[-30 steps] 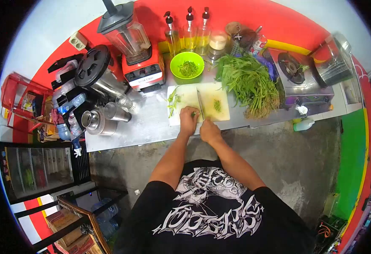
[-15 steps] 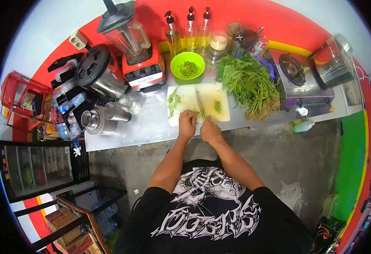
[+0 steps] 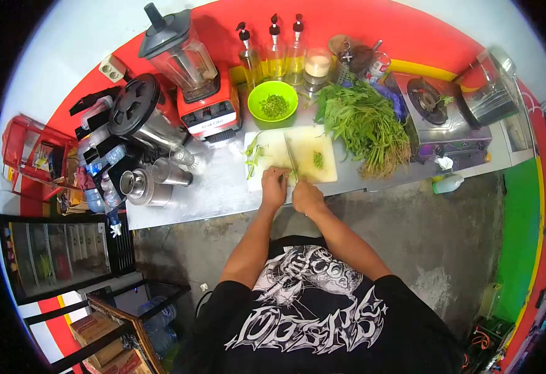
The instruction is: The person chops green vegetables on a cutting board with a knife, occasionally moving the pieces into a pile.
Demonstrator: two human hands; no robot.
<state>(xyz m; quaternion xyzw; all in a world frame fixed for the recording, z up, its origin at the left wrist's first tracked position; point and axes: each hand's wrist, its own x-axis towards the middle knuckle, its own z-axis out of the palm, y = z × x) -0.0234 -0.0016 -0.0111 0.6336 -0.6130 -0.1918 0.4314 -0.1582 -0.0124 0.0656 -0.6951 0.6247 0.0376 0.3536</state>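
A knife (image 3: 291, 153) is gripped by its handle in my right hand (image 3: 308, 199), its blade pointing away from me across the pale cutting board (image 3: 276, 138). My left hand (image 3: 275, 186) is on the board's near edge, fingers bent and pressed down beside the blade. A bit of green stem (image 3: 294, 177) shows between these fingertips and the knife; most of it is hidden. To the right of the blade lies a small pile of chopped greens (image 3: 318, 160). Loose leafy stems (image 3: 253, 157) lie along the board's left side.
A lime-green bowl (image 3: 260, 113) holding chopped greens stands behind the board. Rooted leafy greens (image 3: 363, 124) are heaped on the right, near a gas stove (image 3: 450, 128). A red blender (image 3: 209, 112), metal cups (image 3: 170, 169) and pump bottles (image 3: 274, 56) stand around the steel counter (image 3: 213, 187).
The view has shifted slightly, so everything sits a little lower and to the left at the counter. Both hands and the knife keep nearly the same places on the board.
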